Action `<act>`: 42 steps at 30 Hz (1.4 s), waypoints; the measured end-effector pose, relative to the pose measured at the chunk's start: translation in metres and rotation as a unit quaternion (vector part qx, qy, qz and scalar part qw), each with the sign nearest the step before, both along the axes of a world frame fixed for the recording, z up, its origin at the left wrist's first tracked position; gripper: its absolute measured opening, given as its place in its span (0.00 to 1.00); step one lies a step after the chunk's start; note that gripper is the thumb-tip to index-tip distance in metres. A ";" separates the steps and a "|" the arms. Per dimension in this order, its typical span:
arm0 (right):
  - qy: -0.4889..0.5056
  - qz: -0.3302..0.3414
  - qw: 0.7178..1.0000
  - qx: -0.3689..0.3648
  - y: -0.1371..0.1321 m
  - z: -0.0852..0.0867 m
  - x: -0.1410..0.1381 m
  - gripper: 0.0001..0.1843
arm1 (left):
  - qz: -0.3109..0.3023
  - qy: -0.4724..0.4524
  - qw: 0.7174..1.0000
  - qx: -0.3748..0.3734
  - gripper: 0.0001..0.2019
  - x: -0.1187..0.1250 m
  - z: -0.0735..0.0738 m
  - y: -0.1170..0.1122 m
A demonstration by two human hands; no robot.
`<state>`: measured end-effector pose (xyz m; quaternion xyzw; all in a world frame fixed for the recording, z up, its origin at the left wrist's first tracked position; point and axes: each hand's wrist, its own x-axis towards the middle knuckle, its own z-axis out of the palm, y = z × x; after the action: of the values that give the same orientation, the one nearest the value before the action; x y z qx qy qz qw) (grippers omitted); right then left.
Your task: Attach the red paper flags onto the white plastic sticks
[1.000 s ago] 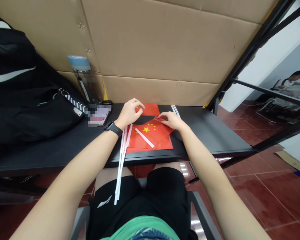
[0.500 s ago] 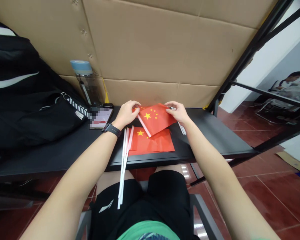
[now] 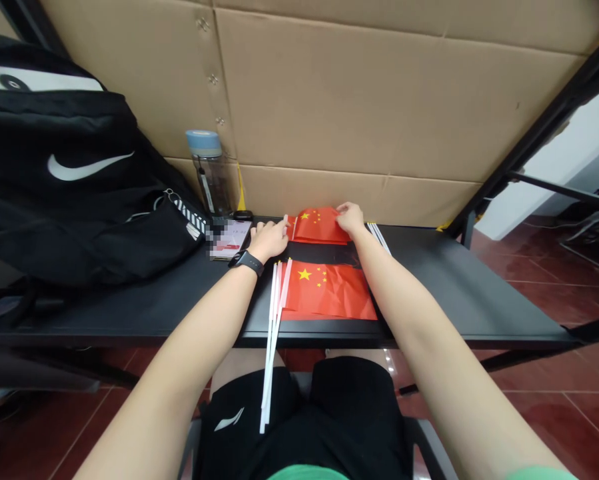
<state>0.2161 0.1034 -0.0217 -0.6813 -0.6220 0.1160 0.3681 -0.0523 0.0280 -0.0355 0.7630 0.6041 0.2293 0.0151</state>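
Head view: on the black tabletop [image 3: 459, 287] lie the front flags [image 3: 336, 297], and behind them the rear flag [image 3: 320, 230]. The left hand [image 3: 270, 241], partly open, is at its left edge, grip unclear; the right hand [image 3: 350, 219] pinches its right edge.

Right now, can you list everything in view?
table: one, black, centre
near flags: count unclear, red, table front
far flags: count unclear, red, table back
left sticks: several, white, overhanging table
right sticks: several, white, table back
phone: one, pale-screened, table left
bottle: one, blue-lidded, behind phone
bag: one, black, far left
panel: one, brown, behind table
watch: one, black, left of near flags
chair: one, grey, below
floor: one, red, beneath
left hand: one, at far flags' left
right hand: one, at far flags' right
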 end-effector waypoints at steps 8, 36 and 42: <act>-0.124 0.037 0.991 -0.039 -0.018 -0.006 0.010 0.31 | -0.016 0.025 0.998 -0.050 0.25 0.006 -0.002 0.001; -0.252 0.169 0.947 -0.106 -0.095 -0.015 -0.001 0.34 | -0.027 0.064 0.995 -0.072 0.27 -0.001 0.001 0.002; -0.245 0.166 0.949 -0.110 -0.097 -0.014 -0.005 0.37 | -0.015 0.079 0.991 -0.104 0.35 0.001 0.004 0.001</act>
<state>0.2115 0.0068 -0.0357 -0.6123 -0.7806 0.0722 0.1028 -0.0509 0.0295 -0.0319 0.7820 0.6125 0.1043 0.0502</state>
